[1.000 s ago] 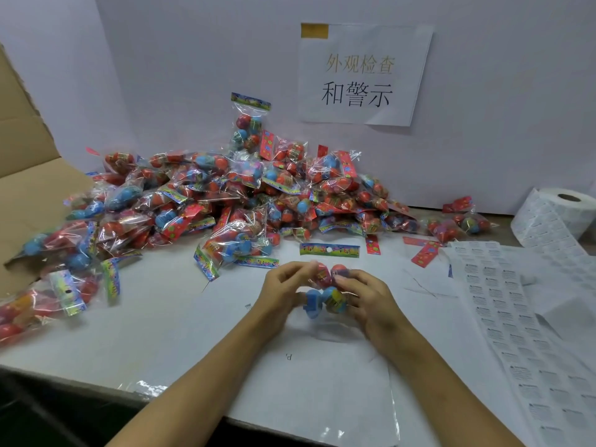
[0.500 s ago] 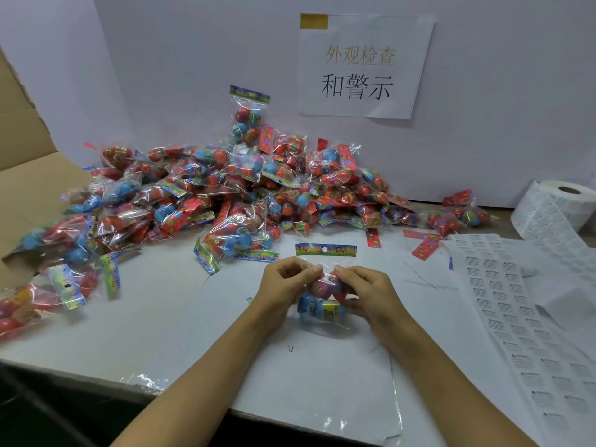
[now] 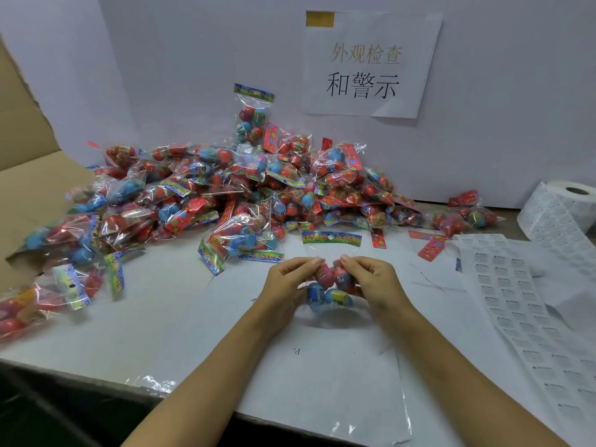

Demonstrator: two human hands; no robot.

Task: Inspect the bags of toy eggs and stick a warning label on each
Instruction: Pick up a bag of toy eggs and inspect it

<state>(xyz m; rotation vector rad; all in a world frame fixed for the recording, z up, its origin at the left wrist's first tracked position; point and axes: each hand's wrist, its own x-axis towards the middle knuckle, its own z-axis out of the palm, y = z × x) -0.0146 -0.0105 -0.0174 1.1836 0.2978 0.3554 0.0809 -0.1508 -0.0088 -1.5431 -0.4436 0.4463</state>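
Note:
A clear bag of toy eggs (image 3: 329, 285) with a rainbow header card lies flat in front of me on the white table. My left hand (image 3: 287, 282) and my right hand (image 3: 374, 282) grip it from either side, fingers curled over the red and blue eggs. A big pile of the same bags (image 3: 245, 191) fills the back of the table. Sheets of small warning labels (image 3: 516, 304) trail from a roll (image 3: 567, 208) on the right.
An open cardboard box (image 3: 29, 175) stands at the left with bags spilling from it. A paper sign with Chinese text (image 3: 371, 62) is taped to the white back wall. A clear plastic sheet (image 3: 322, 382) covers the table's front edge.
Both hands have shifted the bag slightly away from me and pressed it flatter, so its header card now shows beyond my fingertips. The view has also tilted a little.

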